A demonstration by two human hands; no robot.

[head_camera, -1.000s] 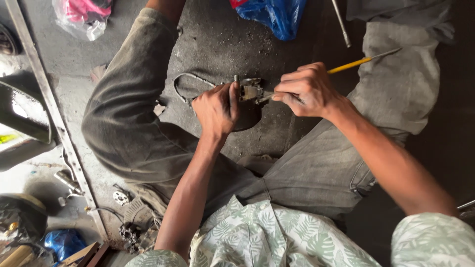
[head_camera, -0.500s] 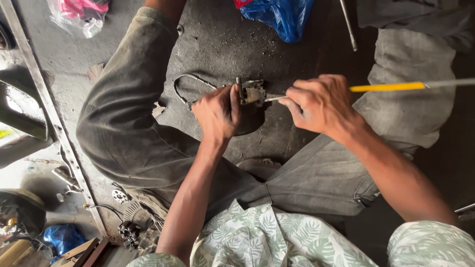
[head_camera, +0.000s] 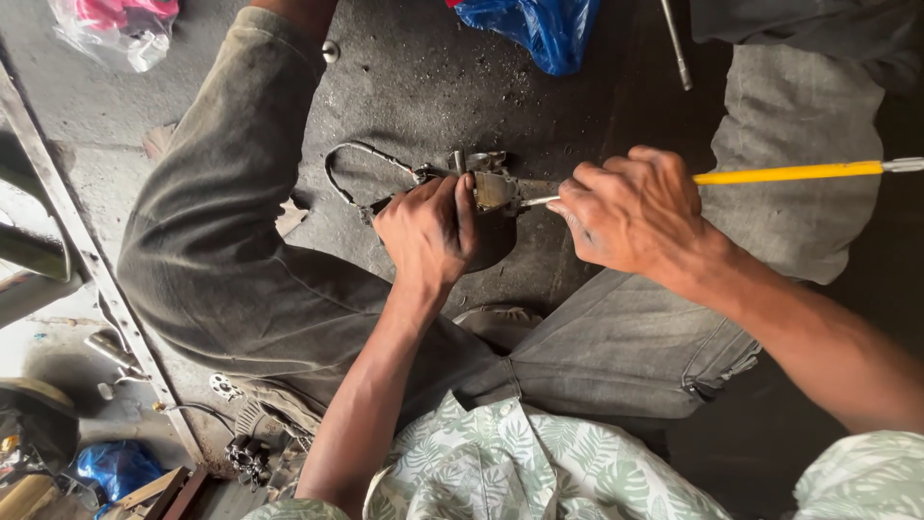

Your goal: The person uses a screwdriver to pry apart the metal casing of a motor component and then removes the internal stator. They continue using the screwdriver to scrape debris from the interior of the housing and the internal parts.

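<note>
While you sit cross-legged on the grimy dark floor [head_camera: 414, 87], the head view looks straight down at your work between your knees. Your left hand [head_camera: 430, 231] is closed over a small metal mechanism [head_camera: 489, 183], pressing it to the ground; that grip seems meant to keep the part from turning or sliding under the tool. A thin bent cable [head_camera: 351, 164] loops out of the mechanism to the left and lies on the floor, touching nothing else.

Your right hand [head_camera: 635, 212] is wrapped tight around a yellow-handled screwdriver [head_camera: 789, 173], fingers curled near the front of the handle, with the metal shaft pointing left into the mechanism just beside your left thumb. Holding it that low and nearly level probably gives you push along the shaft; whether the tip is seated in a screw is hidden by your hands.

As for containers, only bags show. A blue plastic bag [head_camera: 539, 29] lies at the top edge, well apart from the work, its contents not visible. A clear bag [head_camera: 120, 24] at the top left holds something pink. Another blue bag [head_camera: 115, 467] sits low on the left among loose metal scrap, contents again hidden. A bare metal rod [head_camera: 676, 43] lies near the upper blue bag.
</note>
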